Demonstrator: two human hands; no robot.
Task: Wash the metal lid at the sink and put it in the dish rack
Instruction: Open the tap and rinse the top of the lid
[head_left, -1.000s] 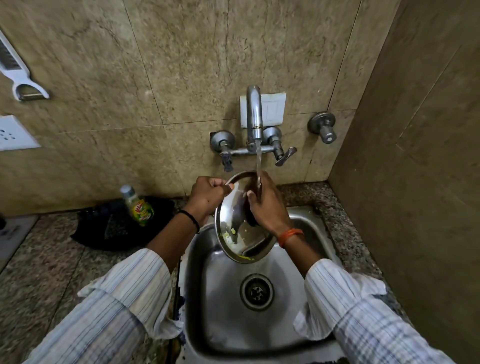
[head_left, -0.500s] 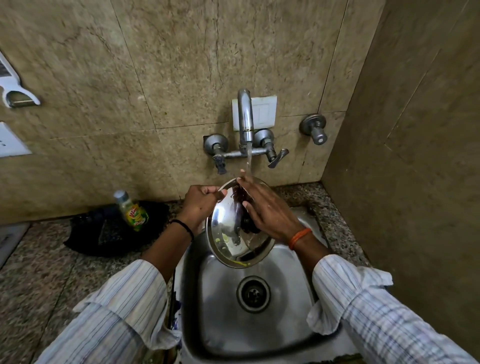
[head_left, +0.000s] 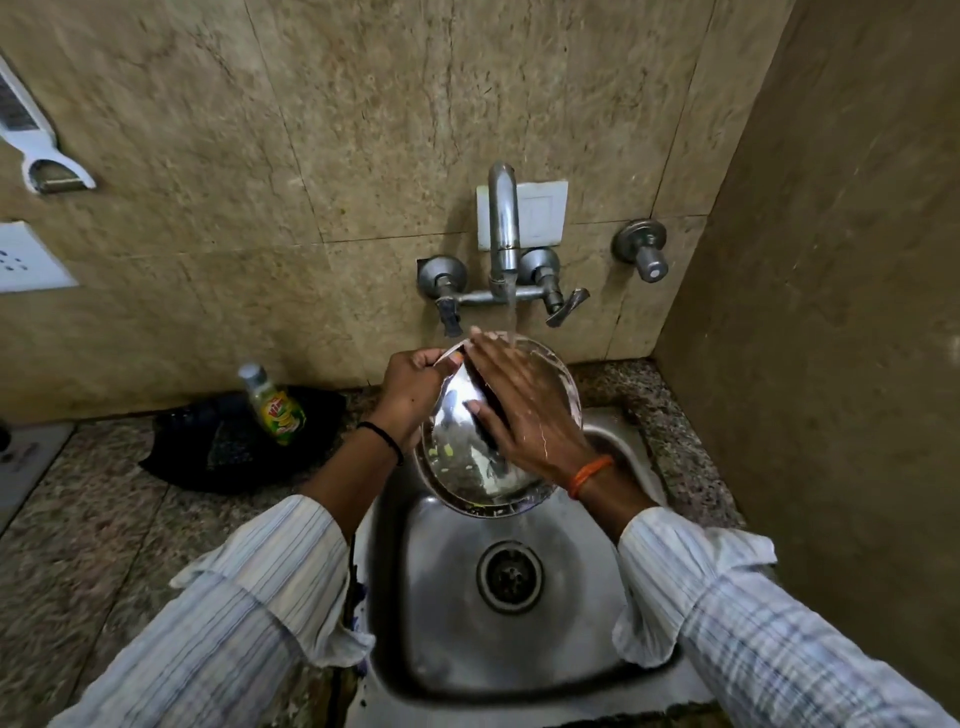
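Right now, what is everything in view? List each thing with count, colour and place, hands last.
metal lid: 1, silver, tilted over the sink under the running water
sink: 1, steel, centre, drain in its floor
tap: 1, grey metal, on the wall above the sink, running
wall valve: 1, grey, right of the tap
dish soap bottle: 1, yellow-green, on the counter left of the sink
black cloth: 1, under and around the bottle
peeler: 1, white, on the wall upper left
socket plate: 1, white, left wall
left hand: 1, grips the lid's rim, black wristband
right hand: 1, flat on the lid's face, orange wristband
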